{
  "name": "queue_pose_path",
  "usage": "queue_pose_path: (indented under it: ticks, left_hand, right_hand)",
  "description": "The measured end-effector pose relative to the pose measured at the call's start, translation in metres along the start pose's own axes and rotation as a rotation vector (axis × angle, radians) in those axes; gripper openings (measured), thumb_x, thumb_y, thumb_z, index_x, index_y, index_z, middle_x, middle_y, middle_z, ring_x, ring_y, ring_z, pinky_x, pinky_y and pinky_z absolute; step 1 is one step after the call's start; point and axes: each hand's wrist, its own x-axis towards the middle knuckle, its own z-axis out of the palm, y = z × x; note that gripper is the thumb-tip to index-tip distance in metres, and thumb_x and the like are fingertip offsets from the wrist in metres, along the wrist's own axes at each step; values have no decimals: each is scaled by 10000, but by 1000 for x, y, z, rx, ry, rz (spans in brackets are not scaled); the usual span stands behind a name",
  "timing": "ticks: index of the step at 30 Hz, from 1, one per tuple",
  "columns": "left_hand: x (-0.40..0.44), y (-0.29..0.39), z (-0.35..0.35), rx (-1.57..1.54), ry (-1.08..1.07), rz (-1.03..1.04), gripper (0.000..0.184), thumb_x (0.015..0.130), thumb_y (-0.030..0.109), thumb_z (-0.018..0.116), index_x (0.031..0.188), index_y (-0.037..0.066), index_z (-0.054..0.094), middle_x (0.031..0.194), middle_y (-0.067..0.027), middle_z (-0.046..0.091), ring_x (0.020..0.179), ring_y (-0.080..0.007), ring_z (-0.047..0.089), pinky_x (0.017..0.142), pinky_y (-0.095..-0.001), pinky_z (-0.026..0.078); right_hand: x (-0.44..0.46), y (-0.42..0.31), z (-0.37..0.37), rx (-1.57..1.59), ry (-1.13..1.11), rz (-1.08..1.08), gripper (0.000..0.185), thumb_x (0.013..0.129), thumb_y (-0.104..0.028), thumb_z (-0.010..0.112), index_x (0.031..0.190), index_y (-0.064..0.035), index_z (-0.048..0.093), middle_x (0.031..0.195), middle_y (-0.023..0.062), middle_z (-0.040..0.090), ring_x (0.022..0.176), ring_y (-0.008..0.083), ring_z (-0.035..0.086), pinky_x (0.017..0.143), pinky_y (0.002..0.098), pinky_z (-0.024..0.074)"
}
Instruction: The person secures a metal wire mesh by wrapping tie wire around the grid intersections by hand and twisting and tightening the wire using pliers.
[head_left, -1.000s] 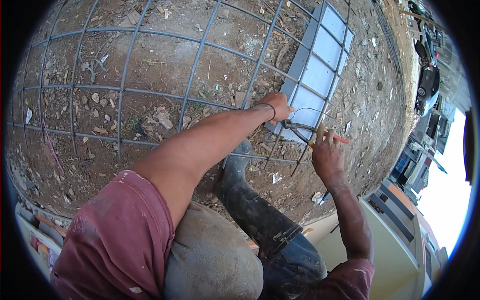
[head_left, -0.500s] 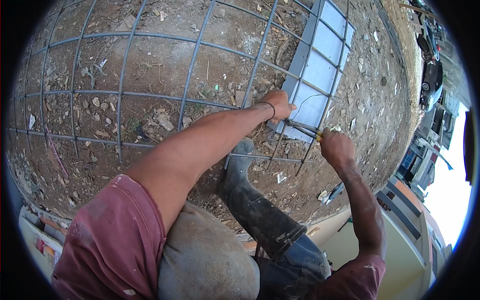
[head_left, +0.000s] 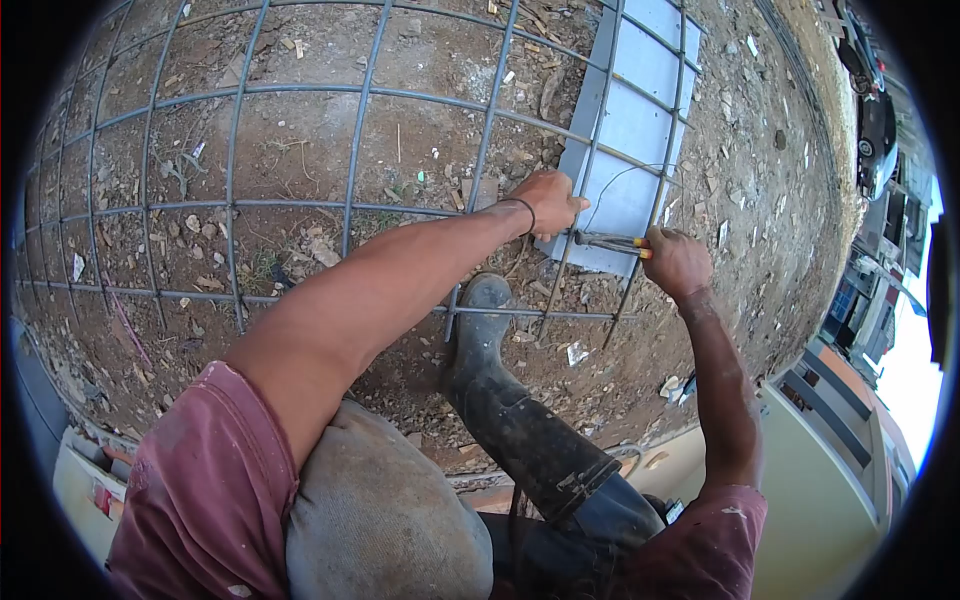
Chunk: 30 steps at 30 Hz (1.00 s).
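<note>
Currently, right of frame centre, the right hand is gripping the pliers, fingers closed, while the left hand is curling at the mesh, its hold unclear.

Matt metal grid, smooth panel
</note>
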Motion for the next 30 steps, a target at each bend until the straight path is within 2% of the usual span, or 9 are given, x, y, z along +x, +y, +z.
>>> queue_pose_path:
  ticks: [6, 8, 11, 13, 15, 19, 23, 27, 30]
  left_hand:
    - [1, -1, 0, 28, 14, 2, 388, 1065, 361, 594, 913, 6, 631, 673, -140, 705, 609, -232, 744, 650, -409, 587]
    - [-3, -3, 12, 26, -17, 3, 385, 1064, 359, 596, 916, 5, 626, 685, -148, 707, 611, -235, 744, 656, -411, 586]
    - [2, -1, -7, 35, 54, 61, 390, 1061, 359, 598, 919, -4, 613, 699, -158, 704, 611, -238, 741, 664, -417, 581]
    - [-2, -2, -4, 20, 21, 10, 386, 1061, 356, 597, 925, -5, 614, 688, -141, 701, 606, -235, 736, 677, -418, 577]
    - [1, -1, -3, -4, -5, 18, 378, 1060, 356, 601, 931, 1, 614, 688, -129, 703, 599, -229, 730, 672, -417, 574]
    - [1, -6, -3, -1, 14, 9, 384, 1054, 365, 613, 930, 2, 612, 684, -132, 697, 596, -229, 728, 649, -418, 570]
    - [0, -7, -2, -7, 28, 13, 392, 1048, 374, 621, 927, 0, 617, 697, -144, 697, 600, -231, 729, 644, -414, 569]
    - [4, -8, -5, -13, 20, 19, 396, 1041, 378, 632, 927, -1, 620, 728, -151, 704, 591, -234, 725, 626, -409, 571]
    - [2, -14, -1, -25, 54, 47, 429, 1031, 396, 633, 909, -16, 624, 719, -161, 701, 595, -246, 721, 634, -426, 574]
  right_hand:
    - [-19, -38, -78, -63, -344, 100, 264, 975, -288, 699, 886, -41, 724, 815, 160, 747, 724, 303, 756, 630, 436, 612]
    - [-10, -37, -96, 942, -1109, 396, 263, 912, -168, 791, 953, 69, 685, 775, 176, 739, 619, 277, 743, 508, 402, 594]
    - [8, -40, -113, 833, -1081, 396, 338, 804, -108, 886, 902, 124, 661, 732, 185, 725, 507, 272, 707, 396, 372, 553]
    - [3, -54, -128, 644, -1059, 336, 331, 893, -175, 819, 943, 112, 662, 712, 160, 700, 563, 278, 715, 505, 431, 598]
    - [-11, -60, -130, -49, -436, -163, 350, 1005, -229, 668, 1116, 96, 602, 805, 156, 674, 706, 305, 725, 628, 479, 600]
    - [-8, -56, -148, -449, -47, -458, 308, 1079, -219, 498, 1189, 59, 573, 992, 173, 633, 883, 324, 691, 797, 471, 567]
    - [5, -48, -156, -106, -467, -324, 380, 1048, -322, 581, 1128, 28, 706, 945, 201, 698, 901, 237, 706, 831, 452, 570]
    - [48, -16, -157, 737, -1039, 349, 515, 994, -435, 685, 822, 45, 757, 697, 151, 727, 611, 206, 723, 548, 369, 563]
    - [46, -22, -154, 556, -984, 232, 524, 1024, -454, 633, 854, 23, 767, 707, 128, 732, 617, 206, 717, 547, 375, 555]
